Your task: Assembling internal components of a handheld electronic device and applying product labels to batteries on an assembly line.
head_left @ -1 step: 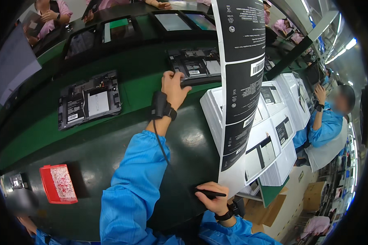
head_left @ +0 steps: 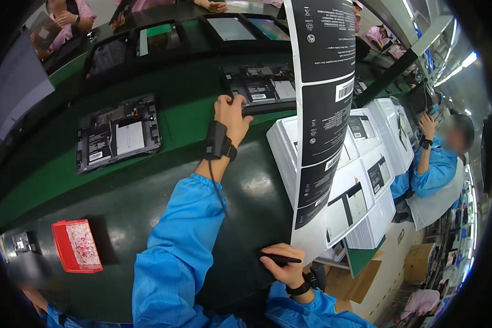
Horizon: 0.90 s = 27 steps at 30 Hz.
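Observation:
My left hand (head_left: pixel 232 119) reaches across the bench with bent fingers at the near left corner of an opened tablet-like device (head_left: pixel 262 90). The corner sits between its fingers and thumb; the fingertips' exact contact is partly hidden. That device shows its inside, with a black battery and a pale panel. Low over the bench's near edge, my right hand (head_left: pixel 287 270) is closed around a slim black pen-shaped tool (head_left: pixel 284 258). Another opened device (head_left: pixel 119 134) lies to the left on the green strip, its black battery and white panel facing up.
A sheet of black labels (head_left: pixel 322 126) hangs upright at right, before stacked white trays (head_left: pixel 361 218) holding batteries. A red bin (head_left: pixel 77 246) stands at left. Screens (head_left: pixel 158 39) line the far side. A co-worker in blue (head_left: pixel 434 169) is at right; others in pink sit opposite.

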Tool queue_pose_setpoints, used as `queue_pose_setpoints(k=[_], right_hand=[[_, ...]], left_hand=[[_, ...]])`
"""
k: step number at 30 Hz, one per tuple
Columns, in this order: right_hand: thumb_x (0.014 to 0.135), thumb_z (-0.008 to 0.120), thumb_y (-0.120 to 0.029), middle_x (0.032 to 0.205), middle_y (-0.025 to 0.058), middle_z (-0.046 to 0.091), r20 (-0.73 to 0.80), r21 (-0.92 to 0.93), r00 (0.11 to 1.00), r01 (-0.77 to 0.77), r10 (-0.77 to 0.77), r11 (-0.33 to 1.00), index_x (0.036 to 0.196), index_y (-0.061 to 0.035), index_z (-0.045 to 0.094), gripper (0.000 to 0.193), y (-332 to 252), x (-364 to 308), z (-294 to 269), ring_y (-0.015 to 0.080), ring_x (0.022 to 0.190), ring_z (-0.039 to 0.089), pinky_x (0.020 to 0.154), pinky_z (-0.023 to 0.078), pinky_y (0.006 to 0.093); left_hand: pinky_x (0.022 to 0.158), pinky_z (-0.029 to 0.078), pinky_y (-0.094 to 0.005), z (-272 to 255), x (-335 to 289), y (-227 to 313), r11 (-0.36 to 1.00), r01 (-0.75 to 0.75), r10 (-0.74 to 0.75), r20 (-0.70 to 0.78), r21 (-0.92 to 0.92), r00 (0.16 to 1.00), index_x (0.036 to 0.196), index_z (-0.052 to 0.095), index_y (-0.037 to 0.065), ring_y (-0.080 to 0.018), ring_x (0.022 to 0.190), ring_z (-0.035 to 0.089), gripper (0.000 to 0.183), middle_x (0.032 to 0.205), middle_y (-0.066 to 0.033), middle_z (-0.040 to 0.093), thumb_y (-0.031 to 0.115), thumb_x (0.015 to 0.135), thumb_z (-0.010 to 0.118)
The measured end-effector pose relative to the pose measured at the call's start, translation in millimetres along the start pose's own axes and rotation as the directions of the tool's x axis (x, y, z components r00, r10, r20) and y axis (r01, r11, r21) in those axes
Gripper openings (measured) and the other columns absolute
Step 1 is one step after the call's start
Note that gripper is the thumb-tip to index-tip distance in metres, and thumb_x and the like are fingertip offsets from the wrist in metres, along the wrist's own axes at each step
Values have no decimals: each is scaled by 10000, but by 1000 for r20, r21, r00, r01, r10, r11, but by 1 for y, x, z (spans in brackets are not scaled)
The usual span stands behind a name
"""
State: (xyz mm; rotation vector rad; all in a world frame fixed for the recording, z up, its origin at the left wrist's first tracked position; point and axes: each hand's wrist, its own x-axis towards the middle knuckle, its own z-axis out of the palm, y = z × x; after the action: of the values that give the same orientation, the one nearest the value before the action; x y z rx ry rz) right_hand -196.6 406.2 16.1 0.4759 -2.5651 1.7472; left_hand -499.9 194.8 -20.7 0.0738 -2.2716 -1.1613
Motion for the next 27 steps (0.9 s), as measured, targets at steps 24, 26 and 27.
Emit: queue_pose_setpoints(k=[24, 26, 27], right_hand=[[811, 827, -39, 919, 138, 755, -27, 55, 998, -58, 59, 997, 971, 4, 763, 178, 3, -3, 1, 213, 795, 727, 706, 552, 278], [810, 826, -33, 923, 141, 757, -29, 65, 997, -67, 69, 996, 975, 7, 762, 182, 3, -5, 1, 216, 802, 729, 711, 553, 280], [806, 828, -28, 920, 144, 754, -57, 60, 998, -3, 7, 998, 976, 12, 761, 187, 5, -6, 1, 214, 801, 727, 712, 555, 282]], left_hand=[[604, 611, -320, -51, 21, -27, 269, 515, -438, 373, -814, 818, 1446, 461, 11, -179, 900, 671, 581, 1167, -118, 661, 168, 936, 690], [612, 609, -313, -69, 5, -28, 200, 456, -424, 343, -867, 838, 1474, 452, 31, -160, 892, 667, 584, 1155, -83, 667, 159, 946, 667], [608, 597, -305, -82, -9, -16, 211, 418, -408, 309, -884, 859, 1493, 447, 47, -141, 886, 664, 588, 1140, -60, 671, 155, 953, 653]])
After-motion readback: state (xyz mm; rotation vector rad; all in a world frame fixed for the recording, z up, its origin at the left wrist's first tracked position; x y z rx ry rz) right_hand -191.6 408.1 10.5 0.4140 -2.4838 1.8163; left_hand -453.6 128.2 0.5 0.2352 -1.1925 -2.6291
